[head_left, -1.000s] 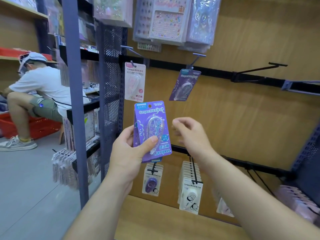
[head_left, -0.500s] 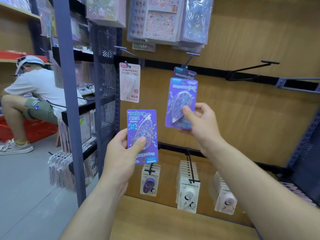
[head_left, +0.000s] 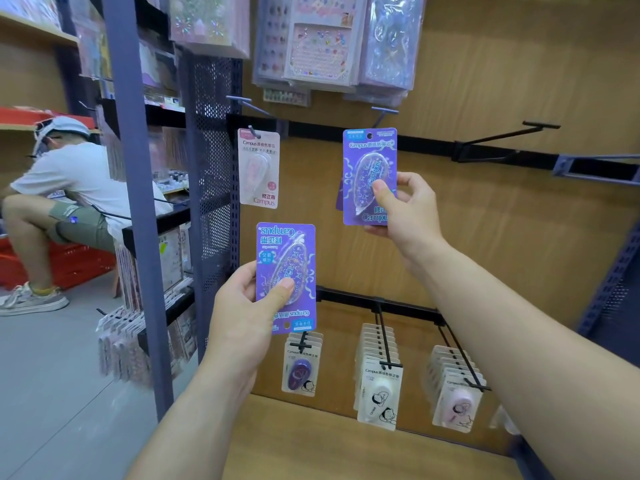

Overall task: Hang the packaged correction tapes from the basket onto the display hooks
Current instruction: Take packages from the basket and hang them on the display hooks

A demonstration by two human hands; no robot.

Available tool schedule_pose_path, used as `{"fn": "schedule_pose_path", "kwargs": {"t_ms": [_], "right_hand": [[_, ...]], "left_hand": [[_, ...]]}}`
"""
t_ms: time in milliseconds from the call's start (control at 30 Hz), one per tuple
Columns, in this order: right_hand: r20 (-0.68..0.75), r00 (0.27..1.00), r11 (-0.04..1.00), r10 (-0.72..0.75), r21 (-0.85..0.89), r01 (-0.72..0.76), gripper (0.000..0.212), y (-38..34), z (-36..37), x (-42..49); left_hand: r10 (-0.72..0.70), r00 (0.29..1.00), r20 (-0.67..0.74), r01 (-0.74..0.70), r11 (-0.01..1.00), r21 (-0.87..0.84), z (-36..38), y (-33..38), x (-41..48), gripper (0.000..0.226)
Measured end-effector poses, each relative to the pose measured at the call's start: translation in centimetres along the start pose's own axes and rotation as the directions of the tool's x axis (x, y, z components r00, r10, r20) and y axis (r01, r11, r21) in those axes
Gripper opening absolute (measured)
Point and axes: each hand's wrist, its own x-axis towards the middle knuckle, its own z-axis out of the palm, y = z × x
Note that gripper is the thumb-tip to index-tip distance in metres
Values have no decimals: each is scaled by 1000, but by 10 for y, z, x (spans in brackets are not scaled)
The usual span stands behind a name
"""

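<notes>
Two purple correction-tape packages, one per hand, hands apart. Left hand [head_left: 242,308] grips the inverted package [head_left: 286,268], thumb on its blister. Right hand [head_left: 407,211], higher, pinches the upright package [head_left: 367,161] just below one hook [head_left: 383,113]. One pink package [head_left: 259,168] hangs above the left hand; three stocked hooks [head_left: 383,336] hang below both hands.

Two purple correction tape packs in hand before the hook wall.

At centre right of the frame we see the right hand [head_left: 405,213] pinching an upright purple pack [head_left: 369,161] just under the tip of an upper hook [head_left: 383,114]; whether its hole is on the hook we cannot tell. At lower centre the left hand [head_left: 242,313] grips a second purple pack [head_left: 285,268], turned upside down. Up between them a pink pack [head_left: 259,168] hangs on the wall. Along the bottom we see rows of packs [head_left: 379,386] hanging, and at far left a person [head_left: 69,188] crouches.
</notes>
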Motion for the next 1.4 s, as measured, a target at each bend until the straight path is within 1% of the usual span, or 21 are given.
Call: {"fn": "schedule_pose_path", "kwargs": {"t_ms": [167, 267, 333, 367, 400, 467, 533, 567, 633, 700, 800, 867, 933, 967, 1033, 1200, 1333, 1400], "right_hand": [[-53, 996, 997, 68, 42, -65, 32, -5, 3, 6], [-60, 993, 994, 105, 17, -104, 31, -6, 5, 11], [-58, 985, 985, 164, -38, -167, 32, -5, 5, 14], [-59, 981, 976, 187, -103, -192, 34, -4, 5, 14], [-56, 980, 958, 191, -207, -199, 38, -2, 2, 12], [-17, 989, 892, 145, -432, -138, 53, 1, -9, 0], [27, 998, 829, 54, -558, -30, 62, 7, -28, -18], [43, 999, 810, 18, -586, 11, 61, 11, -40, -30], [86, 996, 786, -18, -615, 67, 49, 18, -64, -54], [126, 992, 752, 10, -654, 76, 38, 25, -86, -73], [170, 985, 737, 41, -671, 85, 32, 34, -110, -93], [180, 983, 733, 22, -672, 107, 31, 41, -117, -97], [208, 978, 703, 17, -698, 136, 34, 44, -120, -95], [224, 974, 692, 13, -706, 153, 35, 44, -121, -93], [234, 972, 703, 5, -692, 163, 34, 43, -125, -89], [232, 973, 713, 2, -682, 161, 28, 46, -140, -84], [247, 969, 713, 23, -683, 158, 26, 47, -141, -82], [253, 967, 711, 19, -684, 164, 25, 48, -139, -81]], "left_hand": [[2, 1000, -17, -1, 1000, 21, -1, -1, 1, 21], [3, 1000, -26, -2, 999, 33, 0, -1, 2, 22], [6, 1000, -20, -5, 999, 34, 0, -1, 1, 21], [5, 1000, -12, -4, 999, 39, 1, -1, 0, 21], [-1, 1000, -8, 2, 999, 47, 1, -1, -1, 21], [-16, 1000, -12, 17, 999, 50, 2, 1, -2, 23], [-24, 1000, -3, 24, 998, 50, 6, 4, 3, 22], [-23, 1000, 14, 22, 997, 70, 9, 7, 7, 21], [0, 998, 57, -7, 992, 126, 20, 13, 20, 22], [45, 995, 91, -61, 983, 174, 35, 22, 39, 24], [131, 983, 129, -159, 957, 244, 59, 38, 69, 30], [164, 977, 135, -195, 944, 267, 74, 50, 85, 38], [199, 971, 135, -230, 931, 283, 87, 60, 96, 43], [217, 968, 129, -246, 924, 292, 93, 64, 100, 44], [242, 964, 107, -264, 916, 302, 105, 70, 104, 43], [215, 970, 110, -238, 928, 286, 117, 74, 110, 37], [198, 972, 124, -225, 935, 274, 121, 73, 110, 40], [210, 968, 140, -243, 924, 294, 120, 72, 110, 42]]}}
